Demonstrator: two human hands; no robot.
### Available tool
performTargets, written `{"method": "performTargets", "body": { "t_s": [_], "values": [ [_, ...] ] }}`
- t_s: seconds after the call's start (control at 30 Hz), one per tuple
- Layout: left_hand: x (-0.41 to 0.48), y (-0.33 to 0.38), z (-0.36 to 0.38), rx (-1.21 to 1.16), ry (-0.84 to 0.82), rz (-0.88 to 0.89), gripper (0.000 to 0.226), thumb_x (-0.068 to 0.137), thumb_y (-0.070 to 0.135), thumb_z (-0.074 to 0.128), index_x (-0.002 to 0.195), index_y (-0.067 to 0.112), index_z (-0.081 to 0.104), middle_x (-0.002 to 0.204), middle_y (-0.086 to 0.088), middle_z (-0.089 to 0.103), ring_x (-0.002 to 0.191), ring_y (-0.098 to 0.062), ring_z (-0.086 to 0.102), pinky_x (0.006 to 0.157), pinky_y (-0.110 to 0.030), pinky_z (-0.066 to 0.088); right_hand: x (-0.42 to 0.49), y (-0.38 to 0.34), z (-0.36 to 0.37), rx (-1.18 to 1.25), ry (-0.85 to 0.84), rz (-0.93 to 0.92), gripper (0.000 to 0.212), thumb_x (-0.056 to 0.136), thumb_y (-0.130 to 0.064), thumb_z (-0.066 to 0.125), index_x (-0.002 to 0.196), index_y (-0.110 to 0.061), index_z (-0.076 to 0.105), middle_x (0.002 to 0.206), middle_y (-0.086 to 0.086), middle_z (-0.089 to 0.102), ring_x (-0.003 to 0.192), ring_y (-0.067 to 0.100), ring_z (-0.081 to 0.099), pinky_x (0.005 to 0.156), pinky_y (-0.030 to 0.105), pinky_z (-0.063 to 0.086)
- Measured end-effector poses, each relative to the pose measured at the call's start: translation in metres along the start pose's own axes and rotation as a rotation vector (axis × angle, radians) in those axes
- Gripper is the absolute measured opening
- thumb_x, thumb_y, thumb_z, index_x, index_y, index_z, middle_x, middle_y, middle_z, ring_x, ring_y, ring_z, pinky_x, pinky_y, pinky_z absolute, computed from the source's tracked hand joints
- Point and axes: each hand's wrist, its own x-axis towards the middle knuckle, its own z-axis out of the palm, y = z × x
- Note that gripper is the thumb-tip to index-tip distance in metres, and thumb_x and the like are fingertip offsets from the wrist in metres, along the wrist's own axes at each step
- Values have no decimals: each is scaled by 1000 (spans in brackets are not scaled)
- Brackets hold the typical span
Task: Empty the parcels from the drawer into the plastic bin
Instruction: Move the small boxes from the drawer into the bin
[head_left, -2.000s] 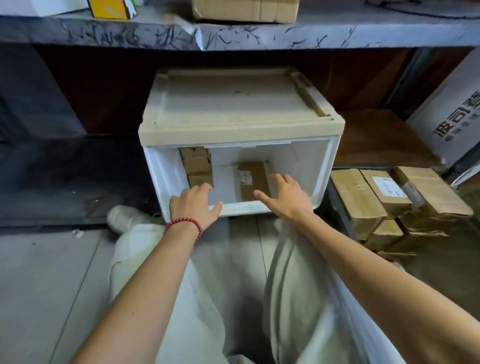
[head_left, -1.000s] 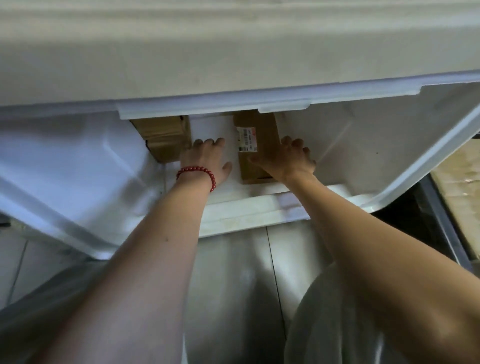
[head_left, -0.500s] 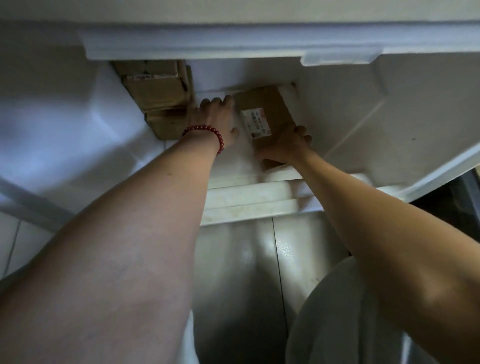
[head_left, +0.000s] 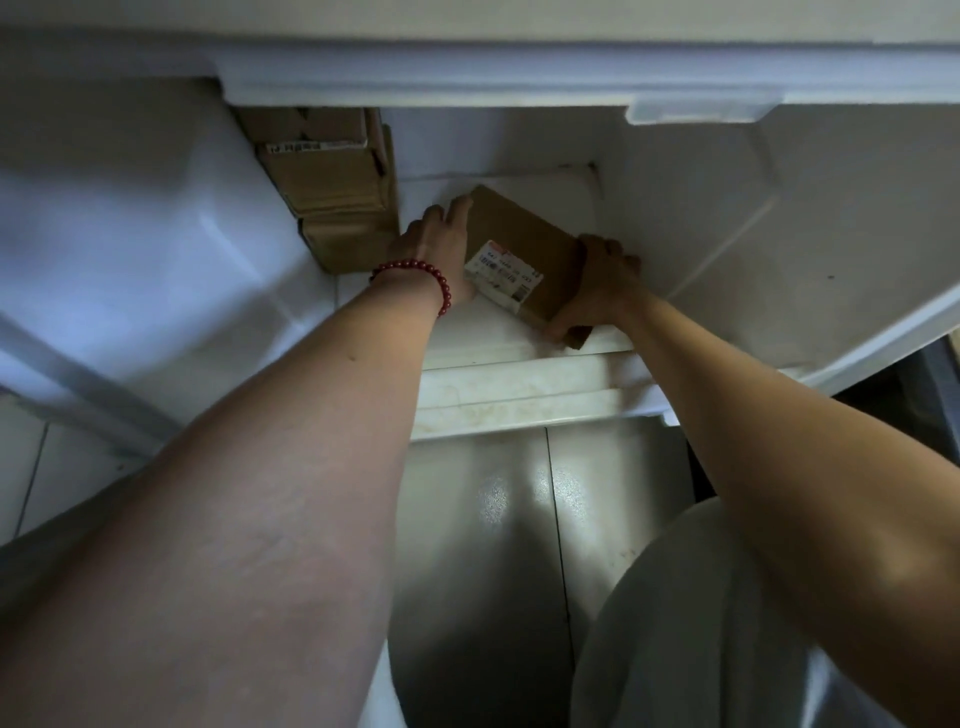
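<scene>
Both my arms reach into the open white plastic drawer (head_left: 156, 249). A brown cardboard parcel (head_left: 524, 244) with a white label lies tilted on the drawer floor between my hands. My left hand (head_left: 439, 239), with a red bead bracelet on the wrist, holds the parcel's left edge, fingers along its side. My right hand (head_left: 597, 286) grips its right edge and near corner, with the thumb under that corner. A stack of brown parcels (head_left: 327, 187) stands at the drawer's back left, just beside my left hand.
The drawer's front lip (head_left: 519, 395) runs below my hands. The cabinet's frame (head_left: 493, 73) overhangs the opening above. Grey floor tiles (head_left: 498, 519) show under the drawer. My light-trousered knees (head_left: 701, 623) fill the bottom of the view.
The labelled parcel has turned and slid toward the drawer front. My left hand has moved from the drawer floor onto the parcel's left edge, and my right hand has shifted further round its right edge.
</scene>
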Motion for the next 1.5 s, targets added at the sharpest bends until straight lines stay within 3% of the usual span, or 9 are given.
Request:
{"method": "performTargets", "body": {
  "t_s": [0.1, 0.3, 0.43, 0.6, 0.8, 1.0, 1.1, 1.27, 1.5],
  "values": [
    [-9, -2, -2, -20, -1, -17, 101, 77, 16, 76, 151, 20, 8, 139, -20, 37, 125, -36, 43, 98, -47, 44, -9, -5, -9, 37, 4, -81, 113, 59, -22, 86, 149, -17, 19, 144, 7, 30, 129, 34, 33, 89, 29, 32],
    [-41, 9, -17, -98, 46, -49, 101, 77, 12, 76, 152, 18, 9, 152, -21, 18, 137, -36, 29, 111, -44, 31, -44, -12, -36, 195, 48, -192, 111, 59, -13, 85, 150, -18, 21, 147, 5, 26, 133, 25, 35, 94, 21, 35],
    [-68, 15, -29, -8, 88, -65, 105, 73, 15, 80, 151, 22, 10, 148, -19, 25, 133, -37, 34, 106, -50, 38, -79, -3, -59, 193, 68, -260, 118, 54, -14, 89, 149, -17, 19, 149, 7, 26, 135, 24, 32, 104, 26, 34],
    [-123, 26, -60, 10, 58, -30, 108, 74, 21, 79, 152, 22, 4, 142, -22, 33, 127, -38, 42, 104, -46, 39, -146, 9, -66, 337, 131, -338, 113, 53, -7, 89, 147, -14, 26, 142, 9, 35, 127, 23, 41, 101, 28, 41],
    [-203, 35, -92, 41, 105, 77, 104, 68, 24, 84, 149, 18, 19, 133, -22, 46, 120, -37, 47, 97, -39, 42, -219, 31, -57, 415, 170, -416, 120, 54, -9, 92, 149, -4, 19, 147, 14, 19, 138, 21, 24, 105, 10, 17],
    [-272, 31, -93, -25, 158, 49, 97, 68, 26, 84, 144, 19, 25, 135, -11, 48, 119, -29, 49, 95, -34, 40, -265, 37, -52, 543, 133, -415, 137, 51, -17, 94, 152, -10, 2, 150, 3, 22, 140, 19, 27, 117, 30, 22],
    [-290, 32, -92, -147, 246, 4, 93, 66, 23, 85, 141, 23, 28, 133, -7, 50, 118, -27, 51, 95, -34, 42, -278, 37, -55, 646, 87, -400, 139, 53, -14, 93, 153, -13, -4, 142, -11, 24, 134, 13, 35, 115, 34, 30],
    [-311, 34, -84, -184, 326, -27, 78, 71, 22, 82, 134, 23, 36, 133, -5, 53, 118, -25, 53, 96, -36, 45, -285, 41, -58, 667, 34, -398, 132, 59, -17, 91, 154, -15, -1, 144, -9, 28, 128, 4, 32, 103, 18, 28],
    [-315, 35, -85, -195, 476, -39, 52, 80, 19, 75, 128, 20, 55, 127, -4, 44, 115, -19, 49, 96, -22, 36, -283, 34, -58, 754, 25, -334, 108, 71, -25, 84, 153, -13, 15, 137, -6, 39, 116, 3, 41, 81, 4, 30]
  ]
}}
